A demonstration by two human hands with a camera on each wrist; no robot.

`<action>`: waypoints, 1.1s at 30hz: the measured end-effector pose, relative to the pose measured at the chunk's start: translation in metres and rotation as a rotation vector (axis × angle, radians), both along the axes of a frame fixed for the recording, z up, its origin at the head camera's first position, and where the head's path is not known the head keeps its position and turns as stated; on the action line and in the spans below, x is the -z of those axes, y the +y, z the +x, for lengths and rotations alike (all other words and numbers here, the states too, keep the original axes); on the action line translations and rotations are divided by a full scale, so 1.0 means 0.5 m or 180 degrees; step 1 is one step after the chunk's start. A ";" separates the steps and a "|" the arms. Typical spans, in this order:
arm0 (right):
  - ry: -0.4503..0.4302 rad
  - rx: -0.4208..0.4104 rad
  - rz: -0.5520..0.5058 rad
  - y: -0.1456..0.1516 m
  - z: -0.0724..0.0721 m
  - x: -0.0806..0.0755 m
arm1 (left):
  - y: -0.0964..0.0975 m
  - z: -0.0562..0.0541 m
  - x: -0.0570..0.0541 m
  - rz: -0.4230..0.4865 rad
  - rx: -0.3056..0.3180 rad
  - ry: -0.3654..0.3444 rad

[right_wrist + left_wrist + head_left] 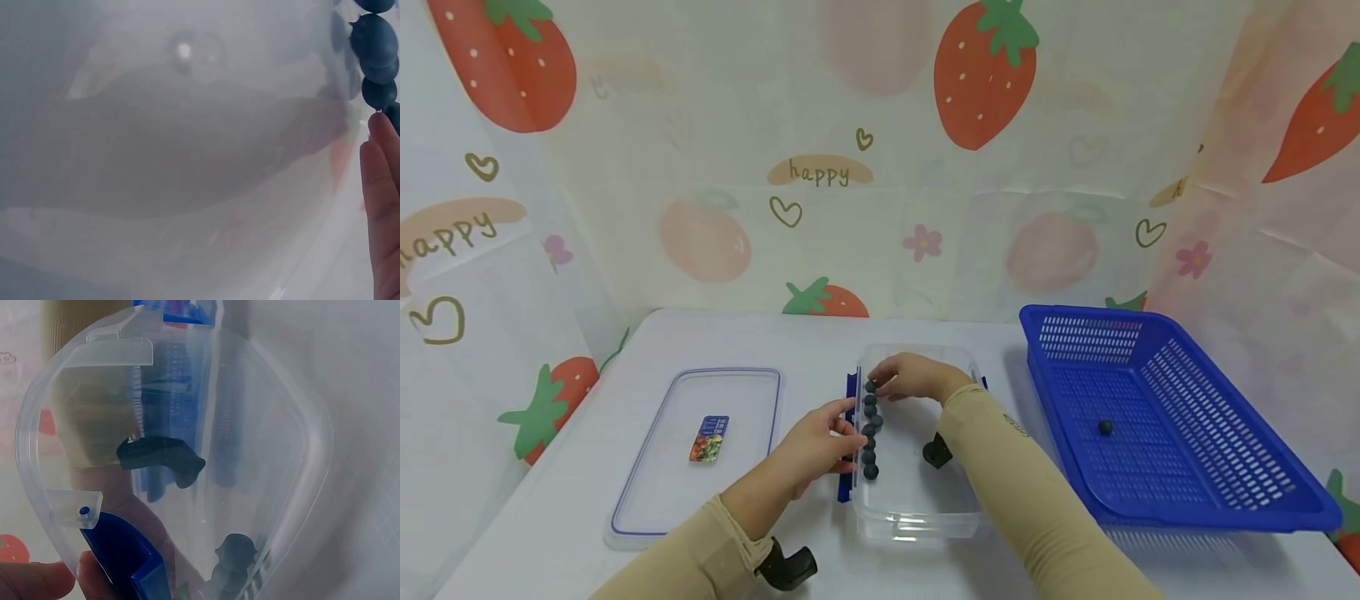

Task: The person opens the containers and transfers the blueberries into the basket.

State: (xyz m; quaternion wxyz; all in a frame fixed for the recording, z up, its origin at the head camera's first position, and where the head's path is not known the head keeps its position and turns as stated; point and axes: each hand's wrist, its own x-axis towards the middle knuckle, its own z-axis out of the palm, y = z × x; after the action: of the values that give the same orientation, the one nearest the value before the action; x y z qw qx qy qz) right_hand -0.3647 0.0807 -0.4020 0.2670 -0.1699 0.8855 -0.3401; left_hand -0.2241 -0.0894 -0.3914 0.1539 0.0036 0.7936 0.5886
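Note:
A clear plastic container (917,500) with blue side latches stands mid-table. Several dark blueberries (870,472) line up along the inside of its left wall; in the left wrist view, blueberries (236,553) show blurred through the plastic. My left hand (820,442) grips that left wall beside the blue latch (125,556). Over the container, my right hand (913,377) reaches to the far end of the row, its fingertips pinching the end blueberry (871,387). In the right wrist view the fingers (381,206) touch a berry; the thumb is hidden there.
A blue perforated basket (1195,367) stands at the right with a single blueberry (1106,427) inside. Flat on the left of the table lies a clear lid (655,492) with a blue seal and a printed label (709,439). Black wrist devices (788,568) sit at both wrists.

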 end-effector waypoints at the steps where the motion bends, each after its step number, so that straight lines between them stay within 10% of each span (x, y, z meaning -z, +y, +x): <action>1: 0.0008 0.0011 -0.0025 0.001 -0.001 0.000 | 0.000 0.000 0.000 -0.0001 0.0004 0.0001; 33: -0.0051 -0.0063 -0.0525 0.001 0.001 -0.014 | 0.001 0.003 -0.006 0.0004 0.0009 0.0018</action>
State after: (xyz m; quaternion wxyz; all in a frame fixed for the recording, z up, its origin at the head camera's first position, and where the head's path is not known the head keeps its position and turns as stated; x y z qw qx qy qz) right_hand -0.3643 0.0811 -0.3949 0.2625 -0.1973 0.8507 -0.4105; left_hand -0.2225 -0.0888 -0.3884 0.1525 0.0064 0.7937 0.5888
